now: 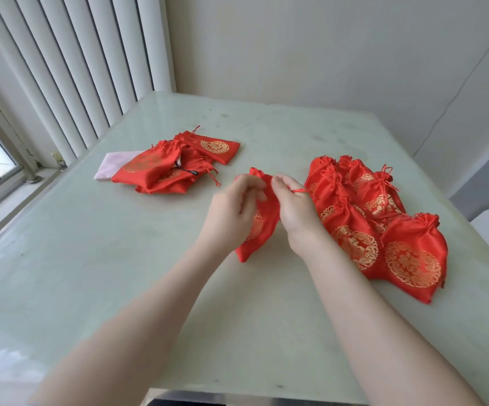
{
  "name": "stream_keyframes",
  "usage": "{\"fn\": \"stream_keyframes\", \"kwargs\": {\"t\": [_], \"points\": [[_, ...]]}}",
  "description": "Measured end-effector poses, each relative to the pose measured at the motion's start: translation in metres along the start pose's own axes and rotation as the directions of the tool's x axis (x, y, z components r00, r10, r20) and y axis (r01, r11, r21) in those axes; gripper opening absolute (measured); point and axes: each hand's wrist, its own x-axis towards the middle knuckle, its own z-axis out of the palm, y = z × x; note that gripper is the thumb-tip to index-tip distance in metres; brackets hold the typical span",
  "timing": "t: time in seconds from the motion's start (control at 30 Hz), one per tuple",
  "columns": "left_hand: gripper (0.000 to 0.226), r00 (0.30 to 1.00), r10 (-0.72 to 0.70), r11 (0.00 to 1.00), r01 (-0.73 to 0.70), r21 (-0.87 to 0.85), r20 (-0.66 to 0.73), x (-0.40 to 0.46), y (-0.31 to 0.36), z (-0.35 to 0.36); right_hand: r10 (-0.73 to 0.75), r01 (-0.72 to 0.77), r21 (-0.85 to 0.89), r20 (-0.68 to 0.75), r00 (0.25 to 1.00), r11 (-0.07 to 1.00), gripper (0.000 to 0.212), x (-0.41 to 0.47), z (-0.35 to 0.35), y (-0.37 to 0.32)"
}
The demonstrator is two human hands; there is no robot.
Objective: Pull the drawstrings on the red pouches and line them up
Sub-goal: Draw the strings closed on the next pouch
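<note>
On the pale green table, hands grip a red pouch.

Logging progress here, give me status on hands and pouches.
Left hand and right hand both grip held pouch; right pinches its drawstring. Cinched pouches lined right, unpulled pile left. Nothing blocking.

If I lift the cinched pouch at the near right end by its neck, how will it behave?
The near-right pouch probably sags: its fabric looks thin and creased. It likely weighs little, since it lies nearly flat. Its satin sheen suggests it may slip over the glossy table.
</note>
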Motion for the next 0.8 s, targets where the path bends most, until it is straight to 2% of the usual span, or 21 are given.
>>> {"fn": "stream_keyframes", "kwargs": {"t": [0.03,0.1,0.2,0.27,0.37,0.47,0.53,0.6,0.63,0.7,0.73,0.77,0.8], "points": [[0.031,0.998,0.029,0.999,-0.028,0.034,-0.057,0.003,0.001,-0.002,0.035,-0.035,0.026,0.007,0.999,0.999,0.020,-0.001,-0.006,0.000],[0.039,0.995,0.083,0.983,-0.073,0.170,-0.052,0.007,0.002,-0.003,0.110,-0.112,0.076,0.031,0.993,0.991,0.019,-0.004,-0.020,-0.001],[0.039,0.985,-0.078,0.981,0.049,0.186,0.157,0.011,0.008,-0.009,0.122,-0.139,0.138,0.127,0.984,0.981,0.021,-0.006,-0.034,-0.010],[0.028,0.926,-0.161,0.985,0.129,0.115,0.342,0.013,0.012,-0.015,0.102,-0.127,0.148,0.165,0.981,0.981,0.020,-0.007,-0.039,-0.016],[0.037,0.854,-0.211,0.966,0.109,0.233,0.475,0.014,0.018,-0.021,0.044,-0.057,0.093,0.134,0.990,0.994,0.025,-0.005,-0.043,-0.025],[0.041,0.899,-0.191,0.966,0.100,0.239,0.394,0.019,0.029,-0.023,-0.016,0.023,-0.048,0.131,0.991,0.999,0.025,0.002,-0.049,-0.032],[0.040,0.959,-0.152,0.984,0.123,0.130,0.239,0.024,0.035,-0.026,-0.060,0.078,-0.116,0.148,0.987,0.990,0.025,0.006,-0.052,-0.038],[0.039,0.990,-0.120,0.991,0.114,0.069,0.079,0.027,0.035,-0.029,-0.160,0.182,-0.167,0.139,0.977,0.969,0.028,0.009,-0.054,-0.043],[0.039,0.991,-0.120,0.992,0.118,0.052,0.053,0.027,0.033,-0.030,-0.237,0.267,-0.240,0.149,0.960,0.933,0.030,0.009,-0.058,-0.044],[0.038,0.980,-0.169,0.985,0.171,-0.007,0.108,0.023,0.027,-0.028,-0.359,0.440,-0.505,0.255,0.898,0.743,0.033,0.008,-0.067,-0.041],[0.037,0.963,-0.218,0.973,0.227,-0.043,0.156,0.019,0.024,-0.027,-0.362,0.485,-0.616,0.324,0.874,0.621,0.034,0.008,-0.071,-0.036],[0.036,0.945,-0.266,0.957,0.282,-0.062,0.190,0.016,0.020,-0.026,-0.337,0.494,-0.679,0.363,0.869,0.542,0.036,0.008,-0.076,-0.030],[0.036,0.931,-0.301,0.944,0.322,-0.073,0.205,0.013,0.016,-0.025,-0.302,0.475,-0.705,0.367,0.880,0.527,0.038,0.007,-0.079,-0.023]]}}
